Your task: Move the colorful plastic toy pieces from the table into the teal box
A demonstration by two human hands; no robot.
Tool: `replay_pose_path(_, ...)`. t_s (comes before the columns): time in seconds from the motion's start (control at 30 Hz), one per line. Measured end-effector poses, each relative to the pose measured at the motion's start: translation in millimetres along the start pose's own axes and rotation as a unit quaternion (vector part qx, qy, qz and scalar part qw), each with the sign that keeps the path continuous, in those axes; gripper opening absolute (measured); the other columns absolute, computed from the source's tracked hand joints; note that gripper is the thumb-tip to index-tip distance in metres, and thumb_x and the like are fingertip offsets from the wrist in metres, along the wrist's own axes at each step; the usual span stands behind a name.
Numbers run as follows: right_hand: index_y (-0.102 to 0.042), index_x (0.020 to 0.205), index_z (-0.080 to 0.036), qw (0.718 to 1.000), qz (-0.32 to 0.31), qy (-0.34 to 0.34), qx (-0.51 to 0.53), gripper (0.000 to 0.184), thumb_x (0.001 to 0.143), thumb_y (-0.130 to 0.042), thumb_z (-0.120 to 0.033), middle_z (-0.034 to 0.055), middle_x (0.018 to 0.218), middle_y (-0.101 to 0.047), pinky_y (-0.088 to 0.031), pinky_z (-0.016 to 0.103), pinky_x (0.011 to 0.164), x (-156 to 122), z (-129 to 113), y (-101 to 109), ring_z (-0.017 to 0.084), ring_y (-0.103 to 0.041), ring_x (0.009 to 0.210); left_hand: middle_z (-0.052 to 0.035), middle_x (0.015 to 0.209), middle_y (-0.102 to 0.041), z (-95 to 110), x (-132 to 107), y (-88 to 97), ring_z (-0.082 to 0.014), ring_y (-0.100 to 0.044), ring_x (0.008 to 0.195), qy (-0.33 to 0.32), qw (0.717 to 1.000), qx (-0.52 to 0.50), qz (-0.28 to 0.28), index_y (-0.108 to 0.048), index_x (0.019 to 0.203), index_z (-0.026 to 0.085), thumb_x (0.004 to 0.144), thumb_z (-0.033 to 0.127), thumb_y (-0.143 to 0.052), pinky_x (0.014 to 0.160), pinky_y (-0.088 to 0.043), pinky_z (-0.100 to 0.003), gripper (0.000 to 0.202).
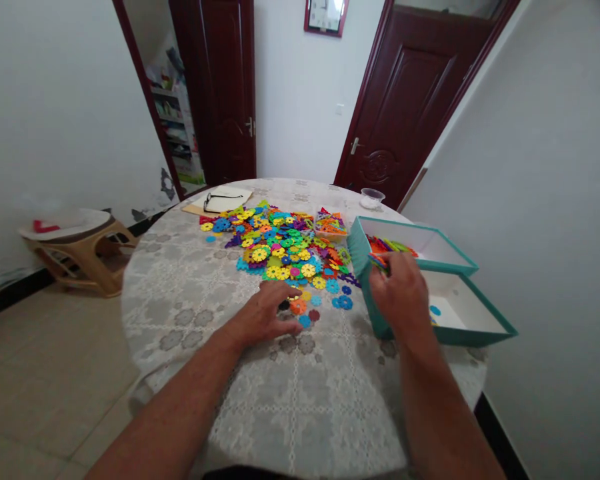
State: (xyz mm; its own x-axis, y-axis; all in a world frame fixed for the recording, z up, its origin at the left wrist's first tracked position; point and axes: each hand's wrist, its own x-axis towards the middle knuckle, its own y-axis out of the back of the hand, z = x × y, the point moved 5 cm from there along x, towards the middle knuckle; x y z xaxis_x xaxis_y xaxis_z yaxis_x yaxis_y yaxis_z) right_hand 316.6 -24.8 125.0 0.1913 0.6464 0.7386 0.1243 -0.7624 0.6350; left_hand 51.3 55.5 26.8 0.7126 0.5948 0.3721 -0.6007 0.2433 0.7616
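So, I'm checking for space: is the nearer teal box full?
Not full: the box shows much bare white inside, around a blue piece.

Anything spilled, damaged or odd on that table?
No obvious damage, though the pieces are too small to check. Slightly odd: black glasses lie on papers right beside the colourful heap, looking unrelated to the pieces.

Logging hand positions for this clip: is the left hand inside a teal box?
No, the left hand is at the near edge of the pieces on the table.
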Motion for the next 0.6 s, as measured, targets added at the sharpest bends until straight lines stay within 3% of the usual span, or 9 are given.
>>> replay_pose_path(0.13,-0.063,0.103,-0.018,0.985,-0.033,-0.086,-0.144,0.016,0.088,-0.059,-0.023,0.0123,0.097,-0.062,-0.045,0.04,0.081,-1.9,52.5,11.8,0.028,-0.056,0.091,-0.0093,0.125,-0.066,5.7,1.8,-7.4,-0.0296,-0.058,0.117,-0.034,0.998,0.038,-0.044,-0.064,0.129,0.025,0.072,0.057,-0.088,0.103,-0.044,-0.044,0.069)
replay_pose_path(0.23,-0.065,0.107,-0.018,0.977,-0.05,-0.118,-0.173,0.021,0.088,-0.061,-0.026,0.0146,0.102,-0.063,-0.046,0.043,0.082,-5.7,68.2,11.3,0.031,-0.057,0.096,-0.0099,0.119,-0.066,4.3,4.0,-13.6,-0.0294,-0.058,0.111,-0.04,0.995,0.077,-0.049,-0.068,0.124,0.025,0.075,0.057,-0.086,0.098,-0.043,-0.043,0.062)
replay_pose_path(0.37,-0.065,0.113,-0.017,0.996,-0.02,-0.043,-0.07,0.023,0.094,-0.053,-0.023,0.0159,0.109,-0.065,-0.046,0.045,0.095,-5.6,37.9,1.9,0.031,-0.058,0.106,-0.0086,0.113,-0.066,1.4,7.0,-17.0,-0.0269,-0.058,0.108,-0.042,0.993,0.113,-0.022,-0.071,0.112,0.025,0.089,0.045,-0.075,0.096,-0.042,-0.043,0.031)
replay_pose_path(0.5,-0.064,0.122,-0.016,0.988,-0.151,0.038,0.002,0.028,0.1,-0.05,-0.027,0.0172,0.117,-0.067,-0.046,0.042,0.102,-25.3,-17.2,-41.0,0.03,-0.059,0.114,-0.0098,0.11,-0.067,-8.2,9.5,-14.3,-0.0256,-0.058,0.105,-0.002,0.989,0.15,0.014,-0.07,0.104,0.021,0.097,0.031,-0.062,0.093,-0.045,-0.042,0.015)
replay_pose_path(0.6,-0.06,0.133,-0.013,0.97,-0.241,-0.005,-0.038,0.044,0.099,-0.057,-0.041,0.0232,0.132,-0.062,-0.044,0.048,0.105,-49.5,-35.1,-76.7,0.035,-0.055,0.124,-0.0104,0.109,-0.067,-10.6,8.7,-9.2,-0.0258,-0.059,0.105,0.016,0.988,0.151,0.036,-0.07,0.106,0.021,0.098,0.031,-0.061,0.093,-0.047,-0.041,0.016)
